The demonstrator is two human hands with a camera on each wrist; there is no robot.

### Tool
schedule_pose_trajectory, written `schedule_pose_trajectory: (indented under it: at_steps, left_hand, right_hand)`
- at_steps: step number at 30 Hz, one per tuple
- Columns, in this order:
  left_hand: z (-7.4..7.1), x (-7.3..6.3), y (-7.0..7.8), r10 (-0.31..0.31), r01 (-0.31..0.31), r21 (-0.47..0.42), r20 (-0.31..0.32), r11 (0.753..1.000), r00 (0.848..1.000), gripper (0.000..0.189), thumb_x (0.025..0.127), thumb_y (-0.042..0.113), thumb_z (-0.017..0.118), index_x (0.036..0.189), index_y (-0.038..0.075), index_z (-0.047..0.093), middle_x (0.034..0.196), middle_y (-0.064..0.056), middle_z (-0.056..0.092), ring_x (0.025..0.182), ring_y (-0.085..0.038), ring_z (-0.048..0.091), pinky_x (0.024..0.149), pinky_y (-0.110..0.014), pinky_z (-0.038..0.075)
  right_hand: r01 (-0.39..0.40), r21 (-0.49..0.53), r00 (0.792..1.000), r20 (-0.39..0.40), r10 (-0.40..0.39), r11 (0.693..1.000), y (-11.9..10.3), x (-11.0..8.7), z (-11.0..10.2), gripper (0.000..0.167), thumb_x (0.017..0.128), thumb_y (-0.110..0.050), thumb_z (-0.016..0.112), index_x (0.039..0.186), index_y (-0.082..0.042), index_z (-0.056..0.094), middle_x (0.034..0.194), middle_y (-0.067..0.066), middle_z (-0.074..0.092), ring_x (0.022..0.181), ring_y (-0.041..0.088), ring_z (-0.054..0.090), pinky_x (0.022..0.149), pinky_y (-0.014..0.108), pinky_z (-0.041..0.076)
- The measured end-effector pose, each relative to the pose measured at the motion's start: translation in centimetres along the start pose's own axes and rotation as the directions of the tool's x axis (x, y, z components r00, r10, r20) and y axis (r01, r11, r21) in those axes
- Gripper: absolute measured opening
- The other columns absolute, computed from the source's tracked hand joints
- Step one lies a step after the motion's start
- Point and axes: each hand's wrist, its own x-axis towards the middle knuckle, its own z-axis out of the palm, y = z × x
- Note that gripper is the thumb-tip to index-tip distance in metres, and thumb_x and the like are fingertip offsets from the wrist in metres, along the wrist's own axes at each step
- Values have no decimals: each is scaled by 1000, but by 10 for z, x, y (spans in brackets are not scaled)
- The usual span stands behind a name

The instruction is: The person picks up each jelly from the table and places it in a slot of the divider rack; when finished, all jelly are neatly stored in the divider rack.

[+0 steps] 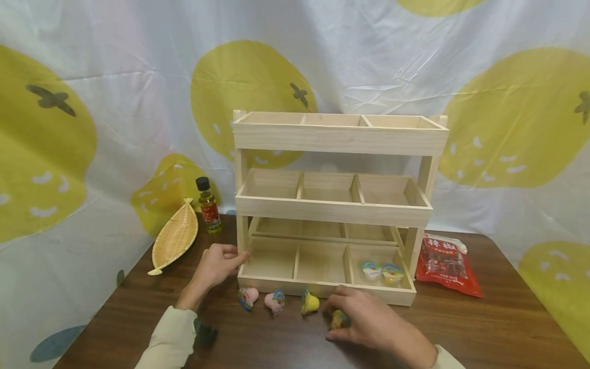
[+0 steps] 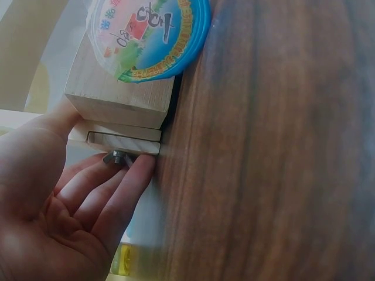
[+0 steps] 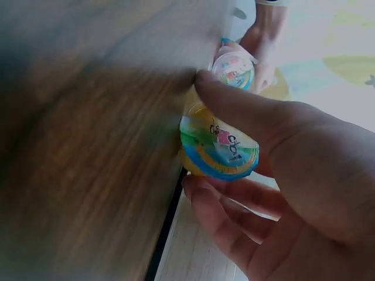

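My left hand (image 1: 220, 266) grips the left side of the wooden rack (image 1: 327, 215), thumb inside and fingers outside by a metal wing nut (image 2: 118, 157). At the front right, my right hand (image 1: 364, 312) has its thumb and fingers on either side of a yellow-orange jelly cup (image 3: 220, 146) close to the table. Its printed lid faces the right wrist camera. Along the rack's front lie a yellow jelly cup (image 1: 310, 302) and two pink jelly cups, one (image 1: 275, 302) beside the other (image 1: 248, 297). Two more jelly cups, one white (image 1: 371, 270) and one yellow (image 1: 392, 273), sit in the bottom right compartment.
Left of the rack stand a small oil bottle (image 1: 209, 207) with a black cap and a leaf-shaped woven basket (image 1: 175, 236). A red food packet (image 1: 446, 264) lies at its right. A patterned cloth (image 1: 369, 61) hangs behind the brown table (image 1: 272, 343).
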Motion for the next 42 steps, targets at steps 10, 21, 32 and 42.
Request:
schedule_pose_trajectory:
  at_steps: [10, 21, 32, 42]
  left_hand:
    - [-1, 0, 0, -9, 9, -1, 9, 1000, 1000, 39, 99, 42, 80, 110, 5, 84, 108, -15, 84, 80, -22, 84, 75, -37, 68]
    - [0, 1, 0, -13, 14, -17, 11, 1000, 1000, 40, 99, 41, 81, 111, 4, 83, 109, -16, 83, 79, -21, 83, 73, -36, 67]
    - [0, 1, 0, -7, 8, -31, 14, 999, 1000, 37, 99, 39, 81, 108, 3, 83, 110, -17, 83, 80, -23, 84, 73, -37, 68]
    - [1, 0, 0, 9, -9, -2, 8, 1000, 1000, 40, 99, 41, 80, 111, 3, 83, 110, -18, 83, 79, -23, 84, 73, -36, 68]
  right_hand:
    - [21, 4, 1000, -15, -21, 1000, 3, 0, -1, 22, 87, -30, 92, 103, -26, 78, 103, -13, 71, 92, 3, 67, 79, 27, 59]
    - [74, 205, 991, -126, -48, 976, 16, 9, -10, 22, 94, -18, 85, 115, -16, 79, 107, -7, 77, 88, 1, 64, 77, 23, 59]
    - [15, 336, 975, -216, 61, 942, 32, 22, -18, 29, 99, -3, 76, 128, -7, 74, 116, 7, 82, 92, 13, 78, 83, 30, 66]
    - [-20, 239, 967, -241, 80, 971, 40, 38, -25, 35, 95, 13, 68, 125, -2, 76, 119, 11, 81, 97, 20, 80, 87, 33, 66]
